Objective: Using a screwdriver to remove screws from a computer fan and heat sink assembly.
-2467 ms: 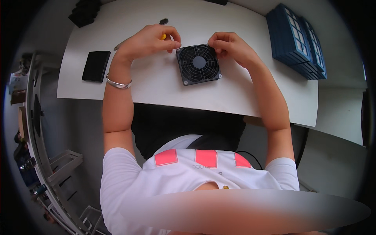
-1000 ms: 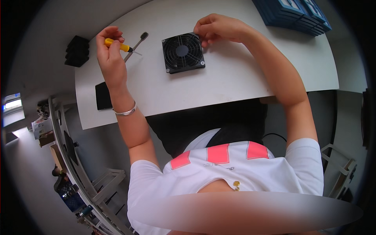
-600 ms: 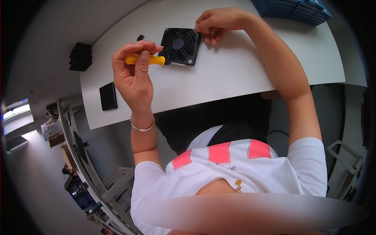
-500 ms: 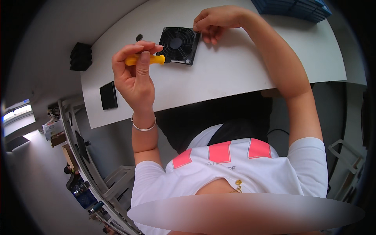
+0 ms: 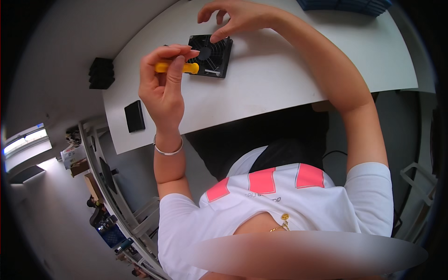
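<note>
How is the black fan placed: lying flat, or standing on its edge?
Lying flat: the black fan rests on the white table with its round grille facing up.

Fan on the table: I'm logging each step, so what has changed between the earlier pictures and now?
The right hand has let go of the far right corner of the fan and opened, moving left over its far edge. The left hand has moved from the far left corner toward the near left one. Unchanged: it holds the yellow screwdriver, and the fan lies grille-up on the table.
</note>
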A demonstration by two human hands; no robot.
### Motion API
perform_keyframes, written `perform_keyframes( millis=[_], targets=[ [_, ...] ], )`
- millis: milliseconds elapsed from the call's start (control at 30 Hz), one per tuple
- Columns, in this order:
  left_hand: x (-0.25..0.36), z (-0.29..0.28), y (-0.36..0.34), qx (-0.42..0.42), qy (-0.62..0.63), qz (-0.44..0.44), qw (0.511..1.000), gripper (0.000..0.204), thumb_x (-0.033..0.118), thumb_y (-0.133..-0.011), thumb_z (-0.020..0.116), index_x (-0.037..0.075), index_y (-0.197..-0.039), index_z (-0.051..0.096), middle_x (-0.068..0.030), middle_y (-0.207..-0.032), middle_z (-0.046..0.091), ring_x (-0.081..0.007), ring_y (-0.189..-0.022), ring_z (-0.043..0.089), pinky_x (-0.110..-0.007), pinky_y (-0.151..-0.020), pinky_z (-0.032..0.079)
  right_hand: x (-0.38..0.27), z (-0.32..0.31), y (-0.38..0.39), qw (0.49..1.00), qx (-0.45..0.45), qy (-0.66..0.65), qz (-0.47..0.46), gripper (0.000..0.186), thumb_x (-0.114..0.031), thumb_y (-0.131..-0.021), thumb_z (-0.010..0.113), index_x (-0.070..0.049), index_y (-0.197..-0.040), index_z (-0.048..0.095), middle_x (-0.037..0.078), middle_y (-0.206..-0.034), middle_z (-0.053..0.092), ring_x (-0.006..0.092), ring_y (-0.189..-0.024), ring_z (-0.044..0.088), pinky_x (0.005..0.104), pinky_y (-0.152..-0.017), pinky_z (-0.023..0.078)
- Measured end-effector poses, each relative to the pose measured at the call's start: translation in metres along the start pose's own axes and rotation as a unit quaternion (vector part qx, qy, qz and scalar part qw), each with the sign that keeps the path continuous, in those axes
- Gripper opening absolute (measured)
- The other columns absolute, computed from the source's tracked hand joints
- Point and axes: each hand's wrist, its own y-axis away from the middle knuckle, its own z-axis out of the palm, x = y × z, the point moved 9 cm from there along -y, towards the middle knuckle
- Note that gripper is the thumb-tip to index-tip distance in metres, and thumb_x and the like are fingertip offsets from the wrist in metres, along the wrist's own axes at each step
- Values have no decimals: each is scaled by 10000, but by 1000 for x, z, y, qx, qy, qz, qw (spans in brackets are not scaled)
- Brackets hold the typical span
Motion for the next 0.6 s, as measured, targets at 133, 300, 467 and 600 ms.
perform_keyframes(
  millis=[133, 300, 467, 600],
  targets=[
    [3, 3, 0, -12, -21, 0, 1000, 130, 5, -959, 535, -26, -1084, 520, -159, -1031, 641, -232, -950, 670, -313, -866, 530, -13, 31, -2, 986, -25, 120, -114, 588, -300, -669, 829, -192, -1214, 636, 91, -1471, 374, 290, -1312, 410, 394, -1063, 405],
    [1, 0, 2, -4, -35, -10, 999, 130, 33, -962, 542, -23, -1079, 532, -157, -1044, 646, -237, -941, 674, -337, -881, 534, -7, 47, 1, 975, -94, 166, -112, 591, -277, -636, 846, -236, -1194, 656, 93, -1501, 350, 335, -1316, 414, 418, -1075, 397],
    [15, 4, -1, -68, -128, 3, 989, 187, 79, -988, 511, -21, -1145, 526, -148, -1070, 643, -219, -925, 673, -311, -867, 527, -12, 50, 6, 971, -60, 213, -84, 652, -128, -614, 855, -222, -1207, 602, 77, -1518, 310, 336, -1362, 331, 413, -1100, 377],
    [34, 17, -10, -161, -250, 3, 955, 210, 125, -978, 542, 13, -1154, 567, -117, -980, 673, -179, -875, 675, -262, -773, 530, -11, 54, 7, 972, -71, 204, -94, 654, -113, -621, 846, -234, -1196, 559, 77, -1517, 300, 342, -1370, 311, 428, -1104, 367]
  ],
)
